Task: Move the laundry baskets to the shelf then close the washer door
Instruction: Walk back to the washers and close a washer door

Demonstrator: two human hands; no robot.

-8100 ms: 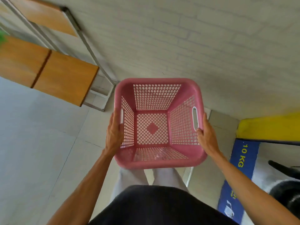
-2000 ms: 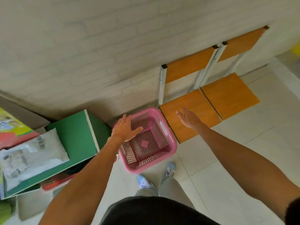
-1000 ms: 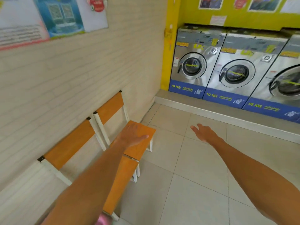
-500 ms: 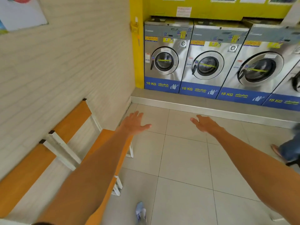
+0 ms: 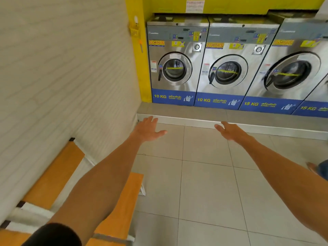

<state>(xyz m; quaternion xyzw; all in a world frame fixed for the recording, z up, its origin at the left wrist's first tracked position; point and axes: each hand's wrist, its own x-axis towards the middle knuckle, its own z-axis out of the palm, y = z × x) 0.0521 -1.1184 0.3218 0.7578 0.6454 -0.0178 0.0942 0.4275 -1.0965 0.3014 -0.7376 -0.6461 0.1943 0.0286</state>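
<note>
My left hand [image 5: 147,130] and my right hand [image 5: 229,131] are stretched out in front of me over the tiled floor, both empty with fingers spread. Ahead stands a row of steel front-loading washers on a raised step. The leftmost washer [image 5: 175,70], the second washer [image 5: 228,72] and the third washer [image 5: 291,73] show round doors that look shut. No laundry basket and no shelf are in view.
Orange bench seats [image 5: 122,206] with a white frame run along the wall on my left. A grey step [image 5: 230,116] runs under the washers. Another person's foot [image 5: 317,168] shows at the right edge. Pale floor tiles [image 5: 204,183] lie between me and the washers.
I let go of the pink basket on the floor by the green cabinet and turned away. The view has swung to the washers and drawn closer; both hands stay empty and raised.
</note>
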